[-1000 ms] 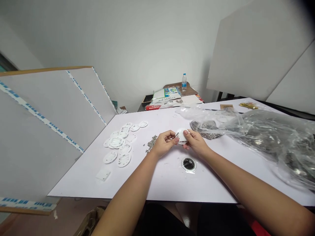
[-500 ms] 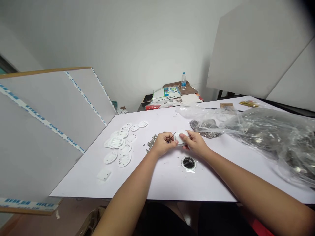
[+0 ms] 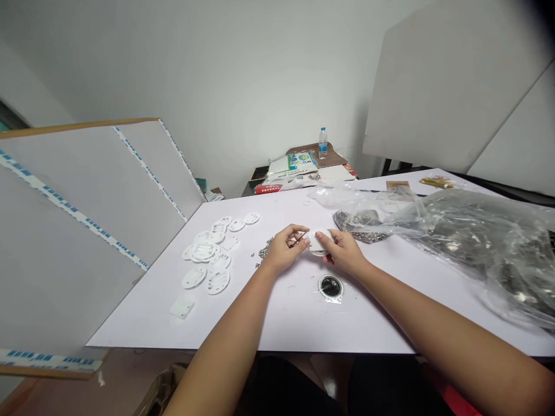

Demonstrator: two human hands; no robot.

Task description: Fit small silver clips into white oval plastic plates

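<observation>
A white round card (image 3: 317, 242) is gripped between the thumb and fingers of my right hand (image 3: 344, 251), held just above the table. At its left edge, my left hand (image 3: 284, 248) pinches a thin, dark, stick-like tool (image 3: 299, 238) whose exact kind I cannot make out. Behind and beside my left hand lies a pile of small silvery metal pieces (image 3: 265, 251), partly covered by it. On the table nearer to me, below the hands, is a round black item with a white rim in a clear wrapper (image 3: 331, 286).
Several white round cards (image 3: 203, 251) lie loosely heaped on the left, with a small white box-like block (image 3: 182, 308) nearer me. A large clear plastic bag (image 3: 472, 242) covers the right side, beside a bag of metal pieces (image 3: 362, 225). A striped board (image 3: 130, 196) borders the left.
My left hand has shifted slightly left, its fingers a little more spread around the thin tool. The white card has turned slightly in my right hand.
</observation>
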